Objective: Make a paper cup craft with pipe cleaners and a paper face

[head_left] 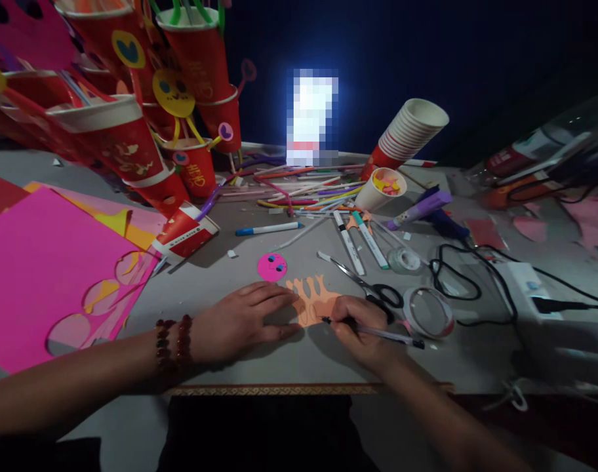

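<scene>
An orange paper piece (307, 303) with a scalloped, cut-out upper edge lies flat on the table. Drawn ovals show on its lower part. My left hand (240, 321), a beaded bracelet at its wrist, lies flat with fingers stretched out, the tips at the paper's left edge. My right hand (365, 331) is closed around a pen (390, 336), its tip on the paper's right side. Just above my left fingers rests a pink paper circle (272, 267) with a drawn face. Black-handled scissors (372, 288) lie open-bladed beyond my right hand.
Decorated red paper cups (195, 174) crowd the back left, near pink paper sheets (67, 275). Markers (349, 242), pipe cleaners (299, 190) and a white cup of paper scraps (380, 190) lie behind. A tape roll (428, 312) and a black cable (505, 288) are at right.
</scene>
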Available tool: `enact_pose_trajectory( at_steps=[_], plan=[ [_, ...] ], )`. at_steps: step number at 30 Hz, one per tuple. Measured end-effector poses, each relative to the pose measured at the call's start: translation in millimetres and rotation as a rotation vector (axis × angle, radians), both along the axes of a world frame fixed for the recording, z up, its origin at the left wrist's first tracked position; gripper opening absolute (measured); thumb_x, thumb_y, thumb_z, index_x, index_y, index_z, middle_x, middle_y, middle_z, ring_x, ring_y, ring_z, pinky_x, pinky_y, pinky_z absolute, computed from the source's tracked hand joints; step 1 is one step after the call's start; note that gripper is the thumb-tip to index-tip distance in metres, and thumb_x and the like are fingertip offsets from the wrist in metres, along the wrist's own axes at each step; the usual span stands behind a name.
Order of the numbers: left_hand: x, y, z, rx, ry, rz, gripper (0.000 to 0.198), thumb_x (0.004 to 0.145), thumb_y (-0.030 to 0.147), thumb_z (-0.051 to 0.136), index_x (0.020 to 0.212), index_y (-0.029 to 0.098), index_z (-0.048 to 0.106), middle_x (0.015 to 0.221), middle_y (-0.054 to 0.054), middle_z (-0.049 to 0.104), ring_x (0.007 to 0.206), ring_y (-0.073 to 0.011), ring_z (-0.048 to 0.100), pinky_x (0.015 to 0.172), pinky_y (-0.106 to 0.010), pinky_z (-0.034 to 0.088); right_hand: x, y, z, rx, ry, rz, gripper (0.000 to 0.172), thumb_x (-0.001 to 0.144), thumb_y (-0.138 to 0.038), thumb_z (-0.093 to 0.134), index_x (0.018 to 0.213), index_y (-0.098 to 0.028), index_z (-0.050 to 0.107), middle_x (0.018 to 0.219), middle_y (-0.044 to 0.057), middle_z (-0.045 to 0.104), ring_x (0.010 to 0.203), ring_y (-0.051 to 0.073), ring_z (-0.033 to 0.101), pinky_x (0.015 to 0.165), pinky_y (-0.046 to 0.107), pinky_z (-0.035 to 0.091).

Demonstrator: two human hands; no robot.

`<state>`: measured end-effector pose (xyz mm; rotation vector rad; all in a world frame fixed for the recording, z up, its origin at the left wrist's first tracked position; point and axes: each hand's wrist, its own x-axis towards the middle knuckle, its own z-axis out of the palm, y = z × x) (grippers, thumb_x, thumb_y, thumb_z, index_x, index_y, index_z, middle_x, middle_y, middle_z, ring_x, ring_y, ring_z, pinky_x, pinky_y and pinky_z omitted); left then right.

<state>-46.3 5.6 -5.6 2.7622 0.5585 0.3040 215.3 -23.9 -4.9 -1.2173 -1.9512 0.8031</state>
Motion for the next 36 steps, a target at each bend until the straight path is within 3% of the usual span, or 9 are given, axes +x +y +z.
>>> enact_pose_trajectory(
  at_steps=[36],
  plan=[
    [-0.7,0.7,0.6,-0.031,-0.046,-0.005,0.04,0.096,0.022,0.054,0.135,0.034,0.052,0.142,-0.009,0.05,0.132,-0.0288,0.045,0.106,-0.052,0.042,-1.8,1.2,6.3,-0.019,-0.008,0.043,0.017,0.072,-0.01,0.049,0.06,-0.022,0.044,0.052,-0.005,0.046,0.048,0.011,0.044,0.05,0.025,0.033]
  ],
)
